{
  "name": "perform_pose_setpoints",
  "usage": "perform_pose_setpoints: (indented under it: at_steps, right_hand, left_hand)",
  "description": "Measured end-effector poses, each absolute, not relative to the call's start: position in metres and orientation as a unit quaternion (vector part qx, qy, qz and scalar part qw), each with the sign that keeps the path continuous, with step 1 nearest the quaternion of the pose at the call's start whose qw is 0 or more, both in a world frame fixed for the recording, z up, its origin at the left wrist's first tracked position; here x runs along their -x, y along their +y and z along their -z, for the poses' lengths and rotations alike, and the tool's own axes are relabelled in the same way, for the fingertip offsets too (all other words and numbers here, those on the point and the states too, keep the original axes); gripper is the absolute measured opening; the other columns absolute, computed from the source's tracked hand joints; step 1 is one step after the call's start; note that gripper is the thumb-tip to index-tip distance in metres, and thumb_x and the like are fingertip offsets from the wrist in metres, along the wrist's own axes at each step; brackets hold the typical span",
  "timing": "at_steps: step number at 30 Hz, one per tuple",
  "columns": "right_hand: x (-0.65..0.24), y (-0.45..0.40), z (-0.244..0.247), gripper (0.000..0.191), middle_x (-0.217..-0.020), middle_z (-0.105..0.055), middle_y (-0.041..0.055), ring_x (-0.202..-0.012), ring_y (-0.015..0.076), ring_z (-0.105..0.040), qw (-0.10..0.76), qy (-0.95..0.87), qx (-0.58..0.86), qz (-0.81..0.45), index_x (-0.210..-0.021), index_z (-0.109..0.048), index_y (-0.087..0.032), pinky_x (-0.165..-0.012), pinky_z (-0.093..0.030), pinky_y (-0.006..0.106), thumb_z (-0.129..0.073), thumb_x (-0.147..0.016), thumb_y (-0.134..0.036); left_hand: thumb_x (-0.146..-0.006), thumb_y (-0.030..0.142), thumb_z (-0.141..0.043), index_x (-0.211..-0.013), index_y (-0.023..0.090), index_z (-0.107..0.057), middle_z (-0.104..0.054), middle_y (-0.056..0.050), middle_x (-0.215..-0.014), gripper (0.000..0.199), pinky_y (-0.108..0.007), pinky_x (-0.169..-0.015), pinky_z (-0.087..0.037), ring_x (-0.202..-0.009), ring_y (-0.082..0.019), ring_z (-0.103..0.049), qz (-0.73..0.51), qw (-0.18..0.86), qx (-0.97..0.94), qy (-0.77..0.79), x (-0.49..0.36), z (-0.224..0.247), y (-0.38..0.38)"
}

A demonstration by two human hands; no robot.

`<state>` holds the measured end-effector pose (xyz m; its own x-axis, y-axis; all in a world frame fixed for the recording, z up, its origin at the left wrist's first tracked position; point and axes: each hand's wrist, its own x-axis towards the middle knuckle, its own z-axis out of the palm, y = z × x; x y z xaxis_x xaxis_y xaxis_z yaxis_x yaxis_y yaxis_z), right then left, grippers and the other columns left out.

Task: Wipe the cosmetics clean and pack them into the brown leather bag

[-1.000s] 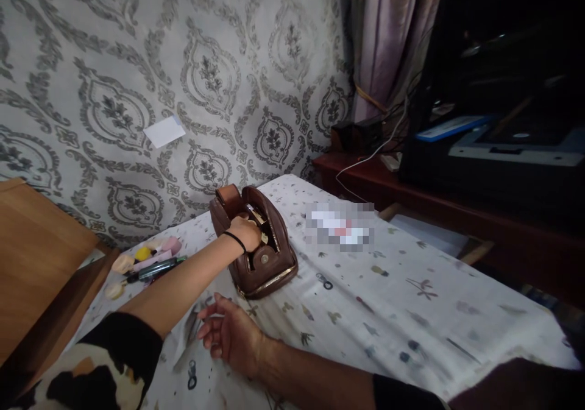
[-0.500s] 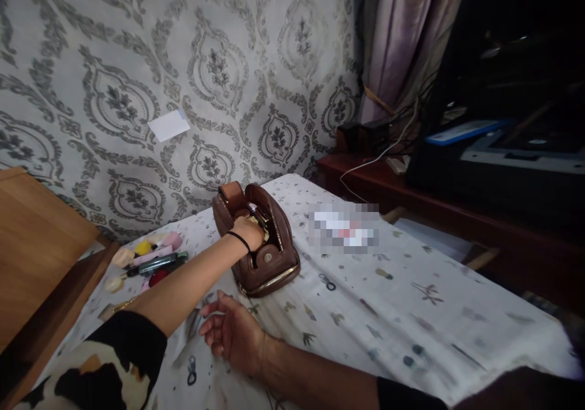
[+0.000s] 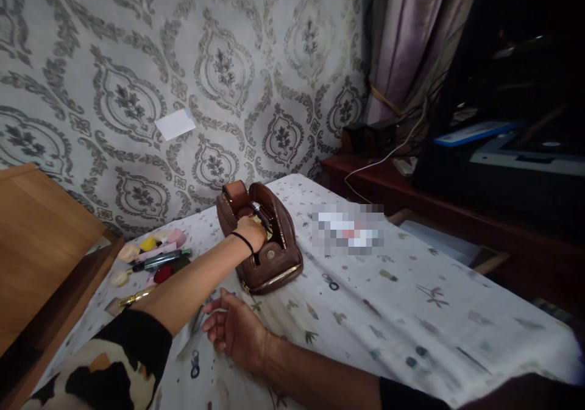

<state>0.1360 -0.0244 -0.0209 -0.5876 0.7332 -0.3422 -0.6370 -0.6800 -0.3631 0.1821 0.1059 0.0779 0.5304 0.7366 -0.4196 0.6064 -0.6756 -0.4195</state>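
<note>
My left hand point(image 3: 252, 232), a black band round its wrist, reaches into the open top of a brown handbag point(image 3: 278, 273). Its fingers look curled, with the tips and whatever they hold hidden inside. Dark and yellowish items show in the opening beside the hand. My right hand point(image 3: 240, 331) rests on the patterned white cloth point(image 3: 361, 325) in front of the bag, palm turned up and fingers loosely apart, holding nothing. Left of my left forearm lie a green tube point(image 3: 162, 259), a red round item point(image 3: 163, 274) and a gold tube point(image 3: 137, 297).
Pale, yellow and pink make-up sponges point(image 3: 148, 243) sit at the cloth's left side. A wooden board point(image 3: 41, 227) borders the left. The patterned wall point(image 3: 223, 81) stands behind. To the right are a blurred-out item point(image 3: 350, 230), a reddish-brown cabinet point(image 3: 361, 175) and a white cable point(image 3: 388, 154).
The view has shifted slightly, moving the scene a little to the right. My left hand stays inside the bag, and my right hand keeps its pose on the cloth.
</note>
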Motion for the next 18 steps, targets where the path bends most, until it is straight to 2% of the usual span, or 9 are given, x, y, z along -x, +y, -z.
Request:
perform_pose_setpoints:
  at_steps: [9,18]
  right_hand:
    - [-0.134,-0.023,0.026,0.051,-0.057,-0.062,0.0028,-0.042,0.0086,-0.053,0.39,-0.11,0.222,-0.887,-0.077,-0.063,-0.013,-0.043,-0.024,0.02,-0.03,-0.099,-0.044]
    - [-0.132,-0.021,0.033,0.048,-0.057,-0.063,0.0021,-0.043,0.0089,-0.052,0.387,-0.116,0.21,-0.89,-0.078,-0.062,-0.014,-0.044,-0.023,0.02,-0.037,-0.097,-0.05]
  left_hand:
    - [-0.092,0.032,-0.06,-0.118,0.016,-0.06,-0.062,-0.009,-0.121,0.03,-0.044,-0.089,-0.054,-0.106,-0.022,-0.062,-0.317,0.108,0.846,-0.414,-0.187,-0.09,0.094]
    - [-0.093,0.033,-0.059,-0.118,0.016,-0.06,-0.062,-0.009,-0.12,0.03,-0.044,-0.089,-0.054,-0.104,-0.022,-0.063,-0.271,0.111,0.861,-0.416,-0.184,-0.085,0.098]
